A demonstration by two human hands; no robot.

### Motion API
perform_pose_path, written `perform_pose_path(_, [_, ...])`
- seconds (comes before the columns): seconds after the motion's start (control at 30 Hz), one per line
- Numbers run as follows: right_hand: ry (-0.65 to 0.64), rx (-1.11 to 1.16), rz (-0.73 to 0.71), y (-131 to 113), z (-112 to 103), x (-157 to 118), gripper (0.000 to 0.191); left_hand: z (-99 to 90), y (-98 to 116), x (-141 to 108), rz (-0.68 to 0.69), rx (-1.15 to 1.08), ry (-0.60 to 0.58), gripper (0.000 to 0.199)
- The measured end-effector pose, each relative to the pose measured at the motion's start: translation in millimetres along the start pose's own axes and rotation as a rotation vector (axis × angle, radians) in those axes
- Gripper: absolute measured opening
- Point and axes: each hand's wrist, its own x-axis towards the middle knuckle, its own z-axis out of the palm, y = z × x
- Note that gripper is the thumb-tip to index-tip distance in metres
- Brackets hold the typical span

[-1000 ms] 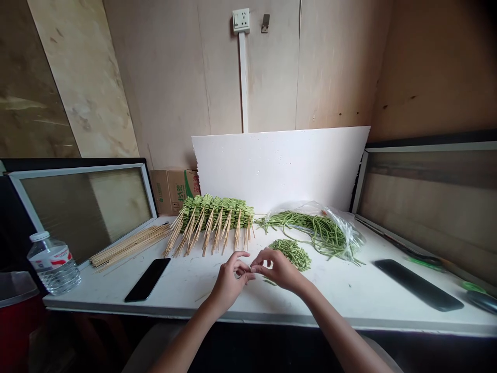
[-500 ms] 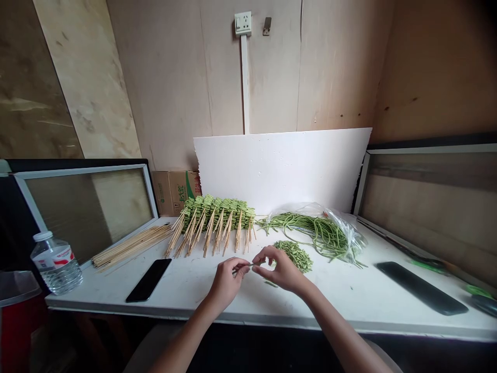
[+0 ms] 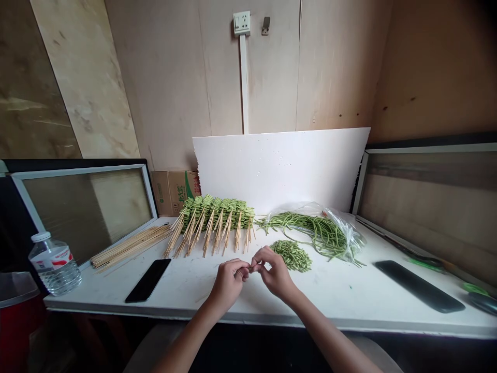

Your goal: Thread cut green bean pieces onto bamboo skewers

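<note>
My left hand [image 3: 227,282] and my right hand [image 3: 275,273] meet above the front middle of the white table. The fingers of both are closed in a pinch, tips touching or nearly so. Whatever lies between them is too small and covered to make out. Just behind my right hand is a heap of short cut green bean pieces [image 3: 293,256]. Farther back to the left, bean pieces threaded on skewers are stacked in a pile [image 3: 217,207], their bare wooden ends [image 3: 209,233] pointing toward me. Long uncut green beans [image 3: 322,233] spill from a clear plastic bag [image 3: 351,235] at the back right.
Loose bamboo skewers [image 3: 132,247] lie at the left, behind a black phone [image 3: 148,280]. A water bottle [image 3: 55,264] stands near the left corner. On the right lies a dark flat object [image 3: 419,286]. A white foam board [image 3: 283,171] leans at the back.
My right hand's fingers have closed in against my left fingertips. A loose bean piece seen on the table beside my right hand no longer shows. The view has shifted slightly.
</note>
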Motion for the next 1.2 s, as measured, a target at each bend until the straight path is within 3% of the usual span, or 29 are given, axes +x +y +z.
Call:
perform_pose_path(0.2, [-0.080,0.299,0.166,17,8,-4,0.024,-0.7,-9,3,-0.092,-0.213,-0.090,0.026])
perform_pose_path(0.27, [-0.110,0.294,0.188,19,5,-2,0.028,0.2,-13,3,-0.113,-0.226,-0.104,0.029])
perform_pose_path(0.47, [-0.037,0.122,0.215,28,-28,10,0.032,-4.4,-36,4,-0.186,-0.100,0.008,0.034])
perform_pose_path(0.6, [-0.013,-0.248,0.264,45,-46,10,0.022,-8.7,-46,5,-0.124,0.012,0.024,0.031])
perform_pose_path(0.73, [-0.095,-0.531,0.386,63,-42,-1,0.014,-4.1,-52,1,-0.007,0.098,-0.003,0.032])
perform_pose_path(0.9, [-0.140,-0.619,0.479,71,-37,-10,0.024,-0.1,-59,-1,0.033,0.083,-0.072,0.038])
perform_pose_path(1.0, [-0.130,-0.585,0.417,61,-35,-6,0.030,-0.6,-58,1,-0.012,0.031,-0.042,0.033])
perform_pose_path(1.1, [-0.155,-0.365,0.224,39,-28,0,0.032,-0.9,-51,2,-0.043,-0.002,-0.016,0.034])
perform_pose_path(1.2, [-0.209,-0.161,0.147,16,-17,3,0.031,-0.6,-43,1,-0.014,-0.021,-0.035,0.034])
